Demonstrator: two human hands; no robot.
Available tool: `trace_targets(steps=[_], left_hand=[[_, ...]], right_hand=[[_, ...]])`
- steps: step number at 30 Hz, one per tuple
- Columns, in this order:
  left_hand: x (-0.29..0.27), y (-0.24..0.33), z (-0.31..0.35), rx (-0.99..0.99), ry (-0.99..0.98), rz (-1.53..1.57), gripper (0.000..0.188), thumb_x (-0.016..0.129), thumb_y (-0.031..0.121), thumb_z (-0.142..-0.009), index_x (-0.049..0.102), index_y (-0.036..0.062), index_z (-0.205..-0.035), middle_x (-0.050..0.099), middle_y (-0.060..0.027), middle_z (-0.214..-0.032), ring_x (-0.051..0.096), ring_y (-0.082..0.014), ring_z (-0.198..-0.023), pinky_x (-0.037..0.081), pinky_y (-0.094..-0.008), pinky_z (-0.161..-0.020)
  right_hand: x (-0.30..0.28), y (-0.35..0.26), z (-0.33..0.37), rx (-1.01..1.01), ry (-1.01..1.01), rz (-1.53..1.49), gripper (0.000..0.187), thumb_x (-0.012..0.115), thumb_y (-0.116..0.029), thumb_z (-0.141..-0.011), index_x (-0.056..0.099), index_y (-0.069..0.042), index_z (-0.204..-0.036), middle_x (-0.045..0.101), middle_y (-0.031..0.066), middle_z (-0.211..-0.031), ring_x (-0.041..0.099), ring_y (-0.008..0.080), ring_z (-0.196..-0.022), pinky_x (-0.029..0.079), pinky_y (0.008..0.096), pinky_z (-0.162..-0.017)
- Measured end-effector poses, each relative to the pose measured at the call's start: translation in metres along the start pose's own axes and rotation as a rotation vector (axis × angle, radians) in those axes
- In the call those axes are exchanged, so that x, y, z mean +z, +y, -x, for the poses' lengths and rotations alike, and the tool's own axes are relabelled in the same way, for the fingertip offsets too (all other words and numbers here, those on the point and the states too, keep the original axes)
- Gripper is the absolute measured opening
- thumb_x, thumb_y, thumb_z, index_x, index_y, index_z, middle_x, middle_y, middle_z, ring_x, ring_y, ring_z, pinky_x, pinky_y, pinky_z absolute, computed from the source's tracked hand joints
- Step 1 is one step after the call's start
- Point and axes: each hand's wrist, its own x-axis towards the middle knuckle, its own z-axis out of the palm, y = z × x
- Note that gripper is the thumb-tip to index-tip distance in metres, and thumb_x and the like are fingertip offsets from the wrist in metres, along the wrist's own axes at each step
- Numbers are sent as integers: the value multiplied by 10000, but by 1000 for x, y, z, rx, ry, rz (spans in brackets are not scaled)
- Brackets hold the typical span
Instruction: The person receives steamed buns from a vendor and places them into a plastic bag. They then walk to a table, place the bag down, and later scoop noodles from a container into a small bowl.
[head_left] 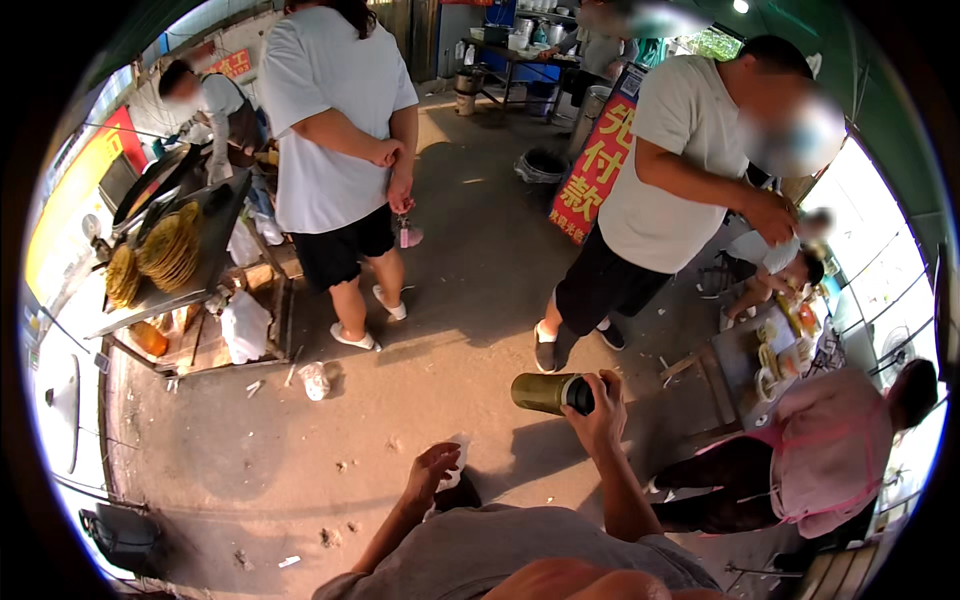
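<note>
At lower centre, 1 green bottle (540, 393) is held by the right hand (600, 415), 1 pale item (458, 461) apparently by the left hand (428, 477), neither yet set down.

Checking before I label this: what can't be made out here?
All in the head view:
Green bottle: contents, not showing through its side.
Black end of the bottle: partly covered by the fingers of the right grip.
Pale thing at the left grip: kind unclear; small, partly behind the fingers.
White bag: contents, hidden by its own sides.
</note>
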Motion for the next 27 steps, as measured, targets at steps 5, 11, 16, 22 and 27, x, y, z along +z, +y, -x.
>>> trace_targets(steps=[5, 11, 16, 22, 27], left_hand=[[4, 100, -183, -71, -91, 12, 409, 587, 288, -788, 534, 41, -1109, 560, -44, -913, 519, -126, -806, 431, -266, -643], [7, 194, -385, -66, -73, -12, 447, 593, 285, -796, 499, 54, -1166, 553, -39, -909, 520, -123, -821, 435, -272, -644], [1, 307, -527, 15, 11, 127, 495, 590, 233, -817, 422, 28, -1235, 564, -46, -1042, 533, -137, -840, 428, -267, -661], [-3, 422, -691, 73, 189, 242, 516, 573, 194, -786, 411, 65, -1259, 531, -65, -1130, 543, -104, -831, 405, -228, -637], [-23, 482, -870, 19, 276, 173, 453, 583, 209, -786, 465, 59, -1197, 548, -30, -969, 516, -112, -782, 399, -246, -635]], right_hand=[[49, 20, -151, 77, 0, -19, 620, 766, -111, -525, 489, -116, -1079, 462, 115, -1083, 494, 315, -983, 447, 409, -774], [177, 52, -357, 38, 165, -123, 698, 746, -83, -513, 426, -71, -1134, 460, 142, -1125, 481, 331, -1015, 439, 389, -807], [252, 53, -602, -5, 334, -229, 660, 745, -102, -530, 448, -96, -1120, 465, 113, -1099, 460, 316, -1025, 433, 384, -806], [297, 67, -880, -211, 485, -217, 643, 756, -93, -525, 482, -72, -1107, 460, 120, -1107, 454, 308, -1039, 413, 373, -842], [348, 128, -1082, -213, 452, -52, 649, 749, -128, -545, 472, -61, -1129, 475, 123, -1094, 459, 312, -1028, 404, 389, -846]])
